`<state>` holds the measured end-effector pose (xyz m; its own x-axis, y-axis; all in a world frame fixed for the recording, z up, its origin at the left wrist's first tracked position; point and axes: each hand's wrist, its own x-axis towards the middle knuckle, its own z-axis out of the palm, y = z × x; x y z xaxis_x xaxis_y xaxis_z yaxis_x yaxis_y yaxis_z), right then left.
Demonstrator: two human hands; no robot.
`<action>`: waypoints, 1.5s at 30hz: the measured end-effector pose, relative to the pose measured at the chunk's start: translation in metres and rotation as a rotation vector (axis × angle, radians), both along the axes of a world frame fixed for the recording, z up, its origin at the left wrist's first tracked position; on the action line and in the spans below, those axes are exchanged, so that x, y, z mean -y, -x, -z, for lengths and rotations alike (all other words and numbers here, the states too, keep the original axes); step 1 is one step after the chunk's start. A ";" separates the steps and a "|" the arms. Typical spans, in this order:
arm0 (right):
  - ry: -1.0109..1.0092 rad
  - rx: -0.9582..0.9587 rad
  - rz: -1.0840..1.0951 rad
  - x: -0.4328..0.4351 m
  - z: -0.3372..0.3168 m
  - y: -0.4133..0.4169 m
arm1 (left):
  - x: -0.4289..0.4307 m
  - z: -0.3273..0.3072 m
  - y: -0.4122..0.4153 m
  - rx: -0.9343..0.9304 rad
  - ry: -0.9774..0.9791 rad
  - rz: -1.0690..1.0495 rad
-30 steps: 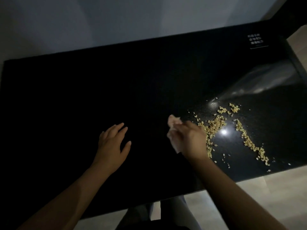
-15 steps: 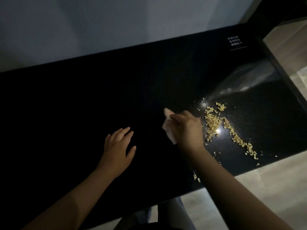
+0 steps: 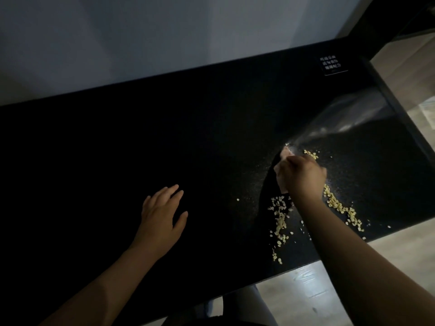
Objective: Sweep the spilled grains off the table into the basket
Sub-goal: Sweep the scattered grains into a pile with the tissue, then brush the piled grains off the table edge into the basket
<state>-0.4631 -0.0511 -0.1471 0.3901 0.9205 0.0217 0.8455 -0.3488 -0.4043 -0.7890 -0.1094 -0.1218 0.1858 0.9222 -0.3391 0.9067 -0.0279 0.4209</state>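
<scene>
Black table (image 3: 164,137) fills the view, with a small white-lettered label (image 3: 330,64) at its far right corner and pale wood floor (image 3: 306,285) past the near edge. Yellow grains (image 3: 280,220) lie scattered at the near right, one trail left of my right wrist and another to its right, close to the near edge. My right hand (image 3: 302,176) sits between the trails, fingers curled round a pale cloth (image 3: 286,154) that pokes out on the far side. My left hand (image 3: 162,215) rests flat well to the left, fingers straight and spread.
</scene>
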 end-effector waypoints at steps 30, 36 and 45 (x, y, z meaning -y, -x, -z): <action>-0.203 -0.195 -0.017 0.145 -0.078 0.047 | 0.048 -0.036 -0.005 0.180 -0.061 0.076; -0.196 -0.209 0.154 0.216 -0.096 0.027 | 0.065 -0.041 -0.036 0.212 0.020 0.217; -0.119 -0.302 0.310 0.300 -0.071 -0.023 | 0.110 -0.035 -0.121 0.209 0.087 0.397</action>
